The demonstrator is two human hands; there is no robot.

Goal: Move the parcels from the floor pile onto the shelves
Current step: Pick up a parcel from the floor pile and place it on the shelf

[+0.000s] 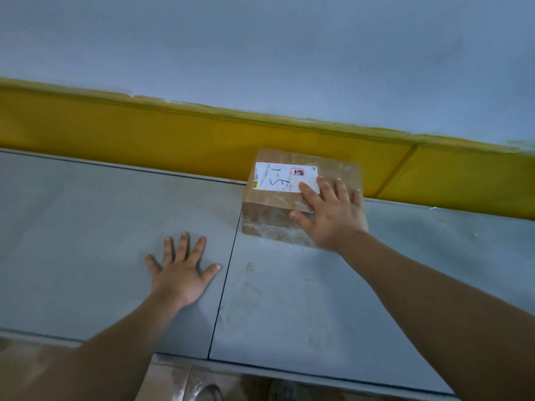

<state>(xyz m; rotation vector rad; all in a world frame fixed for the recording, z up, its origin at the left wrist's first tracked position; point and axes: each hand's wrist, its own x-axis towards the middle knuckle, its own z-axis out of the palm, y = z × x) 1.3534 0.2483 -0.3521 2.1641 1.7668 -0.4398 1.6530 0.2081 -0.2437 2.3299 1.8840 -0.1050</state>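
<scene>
A small brown cardboard parcel (275, 204), wrapped in clear tape and bearing a white label, sits at the back of a grey shelf (115, 227) against the wall. My right hand (330, 215) rests on the parcel's top right, its fingers lying over the top and its thumb down the front face. My left hand (182, 267) lies flat on the bare shelf to the left of the parcel, fingers spread and holding nothing.
A yellow band (173, 140) runs along the wall behind the shelf, with pale grey wall above. A dark seam (223, 285) splits the shelf into two panels. Below the shelf's front edge, a strip of tiled floor (173, 380) shows.
</scene>
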